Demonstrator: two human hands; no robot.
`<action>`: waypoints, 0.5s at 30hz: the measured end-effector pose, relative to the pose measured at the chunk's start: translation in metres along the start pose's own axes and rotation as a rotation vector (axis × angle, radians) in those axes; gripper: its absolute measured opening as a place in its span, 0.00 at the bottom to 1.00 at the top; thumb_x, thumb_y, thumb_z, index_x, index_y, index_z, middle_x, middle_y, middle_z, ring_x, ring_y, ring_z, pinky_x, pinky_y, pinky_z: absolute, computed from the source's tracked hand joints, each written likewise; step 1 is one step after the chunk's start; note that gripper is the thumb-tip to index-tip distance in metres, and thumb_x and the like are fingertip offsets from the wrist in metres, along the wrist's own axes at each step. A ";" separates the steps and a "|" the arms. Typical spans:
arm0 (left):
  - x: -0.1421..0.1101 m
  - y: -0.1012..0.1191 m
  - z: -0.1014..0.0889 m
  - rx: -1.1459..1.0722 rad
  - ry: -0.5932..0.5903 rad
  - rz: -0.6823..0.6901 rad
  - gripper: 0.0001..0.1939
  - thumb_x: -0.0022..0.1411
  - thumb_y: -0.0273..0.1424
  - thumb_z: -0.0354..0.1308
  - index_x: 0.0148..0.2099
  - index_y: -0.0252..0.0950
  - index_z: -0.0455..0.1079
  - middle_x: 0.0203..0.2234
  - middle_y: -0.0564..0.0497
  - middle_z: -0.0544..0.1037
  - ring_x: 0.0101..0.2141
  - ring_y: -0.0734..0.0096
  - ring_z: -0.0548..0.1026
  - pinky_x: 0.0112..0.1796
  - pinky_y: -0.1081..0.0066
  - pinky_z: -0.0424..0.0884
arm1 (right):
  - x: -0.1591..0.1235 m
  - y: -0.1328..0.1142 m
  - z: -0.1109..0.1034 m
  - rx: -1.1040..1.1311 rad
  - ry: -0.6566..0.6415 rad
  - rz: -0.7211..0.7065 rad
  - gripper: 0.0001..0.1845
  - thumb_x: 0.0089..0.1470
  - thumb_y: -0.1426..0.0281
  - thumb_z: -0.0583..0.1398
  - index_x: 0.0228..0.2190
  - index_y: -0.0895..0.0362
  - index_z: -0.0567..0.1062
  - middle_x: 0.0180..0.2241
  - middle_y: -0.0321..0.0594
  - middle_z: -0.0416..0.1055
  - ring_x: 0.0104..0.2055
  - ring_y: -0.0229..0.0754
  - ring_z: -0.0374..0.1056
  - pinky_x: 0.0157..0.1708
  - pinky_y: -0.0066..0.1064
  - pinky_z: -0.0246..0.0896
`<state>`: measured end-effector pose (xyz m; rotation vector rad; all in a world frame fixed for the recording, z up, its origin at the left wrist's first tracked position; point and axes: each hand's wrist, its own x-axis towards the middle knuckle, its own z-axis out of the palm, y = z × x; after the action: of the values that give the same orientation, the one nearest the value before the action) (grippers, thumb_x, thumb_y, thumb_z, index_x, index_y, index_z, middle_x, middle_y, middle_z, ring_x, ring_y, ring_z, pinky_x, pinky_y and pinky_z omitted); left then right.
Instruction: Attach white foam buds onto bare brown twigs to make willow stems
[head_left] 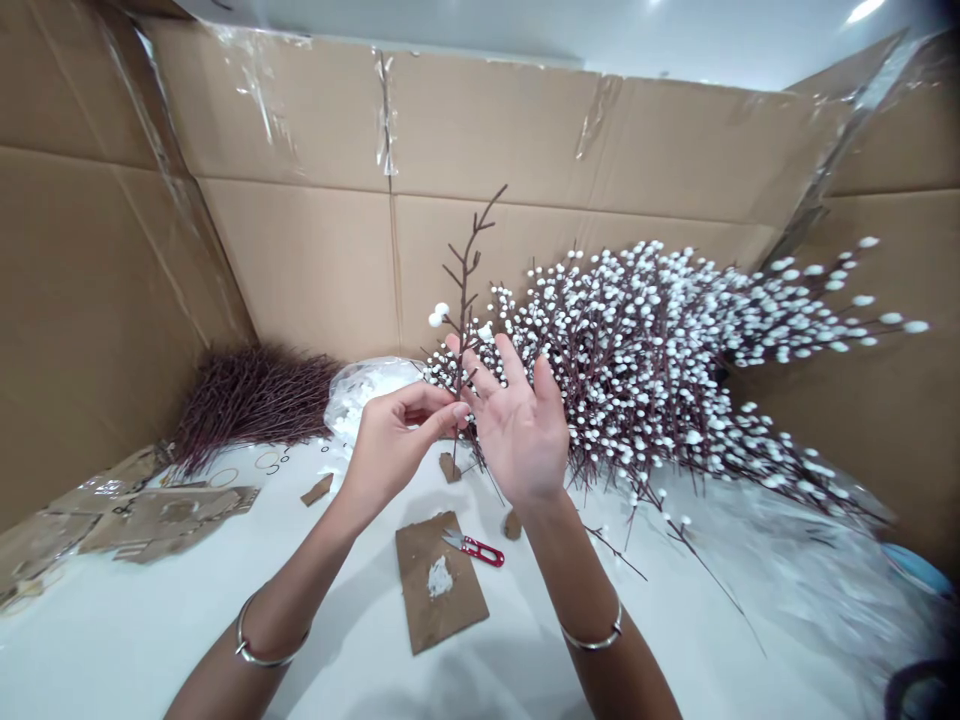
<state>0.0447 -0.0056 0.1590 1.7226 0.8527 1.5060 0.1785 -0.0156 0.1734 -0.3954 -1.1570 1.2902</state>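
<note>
The single view is taken from head height above the tabletop's near edge (352, 640). It is directed forward and down, at arm's length.

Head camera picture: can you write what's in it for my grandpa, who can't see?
The left hand pinches a mostly bare brown twig; the right hand is open, palm showing. Behind are white-tipped twigs and darker bare twigs. Nearer, red snips lie partly on cardboard.

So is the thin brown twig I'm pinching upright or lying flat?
Upright: the twig is pinched in the left hand, its tip pointing upward.
</note>
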 end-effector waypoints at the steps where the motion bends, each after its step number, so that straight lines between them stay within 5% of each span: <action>1: 0.000 0.000 0.000 0.001 0.004 0.004 0.07 0.58 0.32 0.67 0.30 0.35 0.75 0.23 0.53 0.78 0.24 0.77 0.75 0.26 0.78 0.72 | -0.001 0.000 0.002 0.017 -0.006 0.017 0.49 0.58 0.42 0.44 0.69 0.53 0.31 0.64 0.46 0.62 0.69 0.53 0.51 0.61 0.52 0.49; 9: 0.001 -0.005 -0.001 0.099 0.107 0.044 0.08 0.58 0.34 0.66 0.31 0.35 0.75 0.23 0.53 0.77 0.25 0.75 0.74 0.28 0.75 0.72 | -0.004 0.001 0.010 0.103 0.000 0.085 0.48 0.59 0.43 0.43 0.69 0.55 0.33 0.61 0.49 0.65 0.64 0.54 0.59 0.59 0.53 0.53; 15: 0.005 -0.005 -0.006 0.142 0.177 0.075 0.08 0.58 0.35 0.65 0.31 0.35 0.74 0.22 0.53 0.77 0.24 0.74 0.73 0.29 0.74 0.71 | 0.001 0.004 0.002 -0.009 -0.005 0.066 0.46 0.60 0.45 0.41 0.69 0.60 0.43 0.56 0.52 0.71 0.62 0.53 0.63 0.58 0.52 0.58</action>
<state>0.0387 0.0018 0.1575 1.7590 1.0174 1.7031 0.1748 -0.0142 0.1717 -0.4407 -1.1628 1.3445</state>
